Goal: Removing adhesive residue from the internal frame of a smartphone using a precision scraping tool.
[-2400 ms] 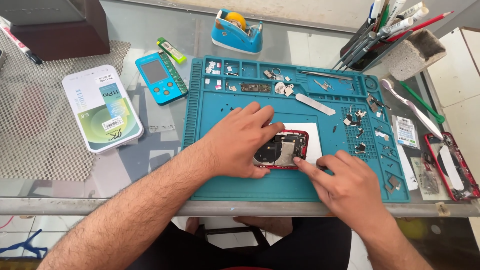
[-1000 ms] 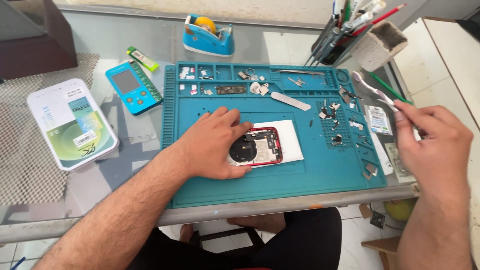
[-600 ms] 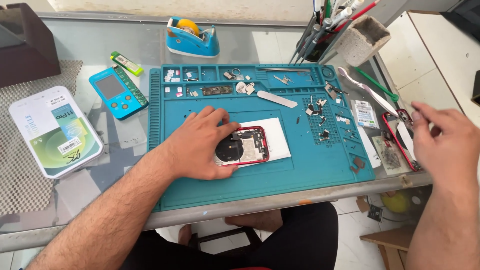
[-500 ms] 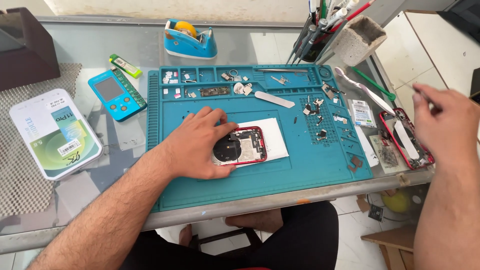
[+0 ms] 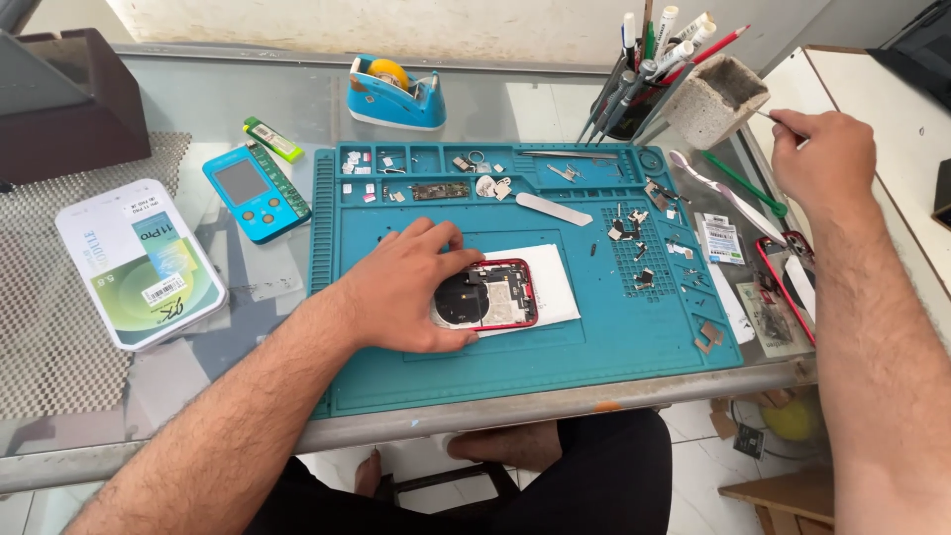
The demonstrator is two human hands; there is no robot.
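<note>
An opened red phone lies on a white sheet in the middle of a teal work mat. My left hand rests flat on the phone's left end and holds it down. My right hand is raised at the far right, beside a grey stone pot. Its fingers pinch a thin metal tool that points left toward the pot. Small screws and metal parts are scattered over the mat's right side.
A cup of pens and tools stands behind the mat, with a blue tape dispenser to its left. A blue handheld tester and a white phone box lie at left. A red phone screen and tweezers lie at right.
My right hand left the phone, went to the table's right edge, then rose toward the grey pot with a thin tool in its fingers. My left hand stayed on the phone.
</note>
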